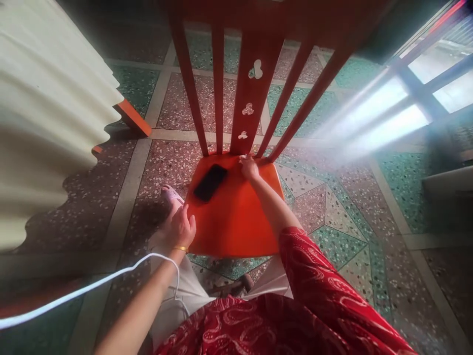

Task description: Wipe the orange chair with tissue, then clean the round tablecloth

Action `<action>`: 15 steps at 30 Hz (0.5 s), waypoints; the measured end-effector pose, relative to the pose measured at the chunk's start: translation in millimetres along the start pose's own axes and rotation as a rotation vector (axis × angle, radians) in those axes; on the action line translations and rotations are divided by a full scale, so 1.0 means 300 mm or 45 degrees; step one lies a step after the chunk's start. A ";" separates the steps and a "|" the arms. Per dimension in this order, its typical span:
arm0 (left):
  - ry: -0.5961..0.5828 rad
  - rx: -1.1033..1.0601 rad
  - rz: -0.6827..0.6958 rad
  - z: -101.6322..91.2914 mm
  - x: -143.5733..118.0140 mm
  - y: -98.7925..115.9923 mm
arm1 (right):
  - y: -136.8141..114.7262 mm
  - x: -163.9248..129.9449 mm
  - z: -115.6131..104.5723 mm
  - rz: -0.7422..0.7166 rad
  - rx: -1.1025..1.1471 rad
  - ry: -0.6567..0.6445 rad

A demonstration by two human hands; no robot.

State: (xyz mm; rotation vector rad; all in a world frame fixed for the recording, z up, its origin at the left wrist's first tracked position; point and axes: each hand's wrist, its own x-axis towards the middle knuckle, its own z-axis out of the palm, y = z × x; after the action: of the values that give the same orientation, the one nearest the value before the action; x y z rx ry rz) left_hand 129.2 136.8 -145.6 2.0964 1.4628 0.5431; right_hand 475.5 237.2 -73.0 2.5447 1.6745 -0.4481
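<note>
An orange chair (236,217) stands on the terrazzo floor (332,207), seen from above, its seat facing the person and its 5 back slats rising toward the camera. The right hand (249,167) rests at the far edge of the seat, just where the wide middle slat meets it; its grip is curled with fingertips pressed to the wood, though whether it pinches anything is too small to tell. The left hand (180,228) lies against the seat's left edge, fingers loosely bent around the rim, a gold bangle (180,248) on the wrist. A black phone (210,183) lies flat on the seat's far left part, between the 2 hands and touching neither, close to the left rim. A pink slipper (170,195) shows on the floor just beside the left hand. A white cable (88,286) runs across the left forearm. A cream corrugated sheet (48,123) crowds the left side; the floor to the right of the chair lies open.
</note>
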 end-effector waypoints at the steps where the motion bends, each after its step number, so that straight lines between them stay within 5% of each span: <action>1: 0.004 0.010 0.010 -0.002 0.000 0.001 | -0.033 0.007 0.011 -0.061 -0.014 -0.018; 5: 0.012 0.018 0.014 -0.002 0.003 -0.001 | -0.088 -0.124 0.038 -0.242 -0.033 -0.052; 9: -0.026 -0.034 -0.031 -0.005 0.010 0.011 | -0.031 -0.436 0.064 -0.298 -0.026 -0.137; 15: -0.134 -0.078 -0.158 -0.029 0.025 0.063 | 0.223 -0.880 0.044 0.154 -0.061 -0.003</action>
State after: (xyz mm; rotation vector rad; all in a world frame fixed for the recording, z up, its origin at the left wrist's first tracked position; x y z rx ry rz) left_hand 140.5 140.0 -126.7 1.9419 1.4857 0.4179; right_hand 436.8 -27.4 -20.2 2.5913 1.5004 -0.3970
